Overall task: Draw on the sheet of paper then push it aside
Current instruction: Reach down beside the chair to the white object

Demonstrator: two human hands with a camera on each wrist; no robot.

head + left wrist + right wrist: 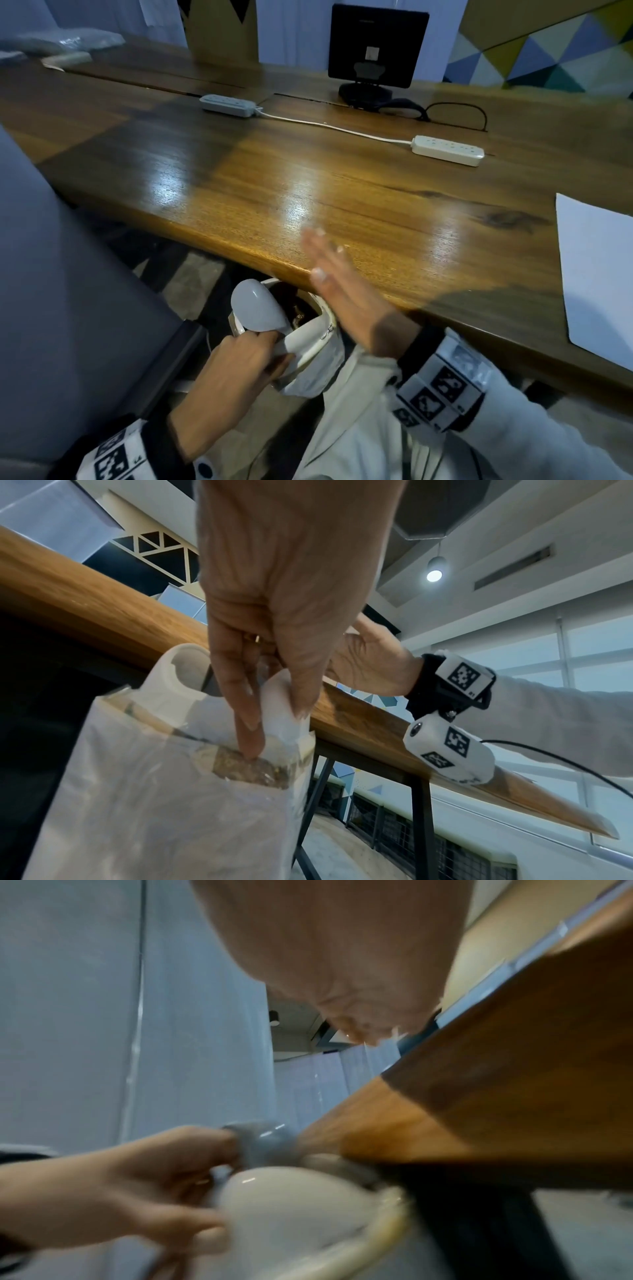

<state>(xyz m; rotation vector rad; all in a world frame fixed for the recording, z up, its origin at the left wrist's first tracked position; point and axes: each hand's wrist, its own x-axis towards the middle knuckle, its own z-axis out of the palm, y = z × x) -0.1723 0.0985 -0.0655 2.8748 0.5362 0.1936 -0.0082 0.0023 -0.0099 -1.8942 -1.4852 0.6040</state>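
Note:
The white sheet of paper point(596, 274) lies flat on the wooden table point(342, 178) at the far right, partly cut off by the frame. No pen shows. My right hand point(322, 250) is open and blurred, fingers straight, over the table's near edge and well left of the sheet. Below that edge my left hand point(274, 346) grips the rim of a small white waste bin point(308, 342) beside its raised grey lid point(257, 306). In the left wrist view, the left hand point(274, 718) pinches the bin's white edge above its plastic liner point(154, 791).
Two power strips point(447, 150) point(227, 105) joined by a white cable lie mid-table. A dark monitor point(376, 48) stands at the back. A grey chair or partition point(68, 274) fills the left. A black table leg point(421, 818) stands under the edge.

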